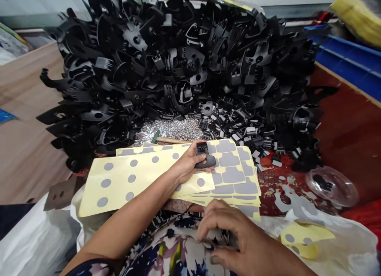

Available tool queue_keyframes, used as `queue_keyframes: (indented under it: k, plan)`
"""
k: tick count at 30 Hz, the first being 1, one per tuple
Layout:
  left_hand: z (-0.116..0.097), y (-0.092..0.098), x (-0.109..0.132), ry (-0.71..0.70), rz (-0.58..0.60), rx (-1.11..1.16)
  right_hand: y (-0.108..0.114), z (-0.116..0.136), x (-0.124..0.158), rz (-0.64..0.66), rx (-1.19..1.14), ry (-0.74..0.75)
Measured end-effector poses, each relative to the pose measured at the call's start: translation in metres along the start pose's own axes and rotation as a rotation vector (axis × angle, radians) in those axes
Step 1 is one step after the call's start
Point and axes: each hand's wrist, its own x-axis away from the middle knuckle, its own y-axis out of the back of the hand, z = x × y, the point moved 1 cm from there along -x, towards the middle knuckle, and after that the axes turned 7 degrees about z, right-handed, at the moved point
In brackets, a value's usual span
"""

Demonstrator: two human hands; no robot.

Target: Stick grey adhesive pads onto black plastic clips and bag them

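Note:
My left hand [190, 163] grips a small black plastic clip part [208, 161], its thumb across the front near a hole. Beneath it lies a yellow sheet with rows of round grey stickers [105, 183]. Under that sheet, a stack of yellow sheets carries larger grey shaped stickers [233, 175]. My right hand [229, 232] hovers over my lap in front of the patterned shirt, fingers curled and thumb apart. Nothing shows between its thumb and fingers.
A big heap of black plastic parts [190, 56] fills the back. In front sit a pile of small metal pieces [174, 129] and a wooden-handled hammer [172, 140]. A clear plastic bowl [347, 188] holds something black at right. Used yellow sticker backing [317, 232] lies on white cloth.

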Motion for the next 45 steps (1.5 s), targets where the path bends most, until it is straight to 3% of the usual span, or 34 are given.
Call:
queue_keyframes:
  k: [1,4,6,12,40,42,45]
  plan:
    - [-0.001,0.000,0.002,-0.002,0.009,0.025,0.006,0.001,0.001,-0.101,0.005,-0.001]
    - [-0.003,-0.005,0.013,-0.003,0.016,0.128,0.023,-0.018,-0.008,-0.629,0.054,-0.047]
    - [-0.003,-0.011,0.023,-0.001,0.021,0.214,0.028,-0.039,-0.020,-0.787,0.020,-0.056]
    - [0.004,-0.027,0.043,0.002,0.070,0.352,0.018,-0.064,-0.041,-0.773,-0.034,-0.039]
    - [0.009,-0.027,0.053,-0.044,0.052,0.296,0.002,-0.048,-0.047,-0.776,0.172,-0.012]
    - [0.012,-0.028,0.052,-0.085,0.007,0.190,-0.001,-0.048,-0.048,-0.770,0.237,0.001]
    - [0.019,-0.030,0.051,-0.223,-0.172,-0.053,-0.011,-0.049,-0.049,-0.732,0.400,0.059]
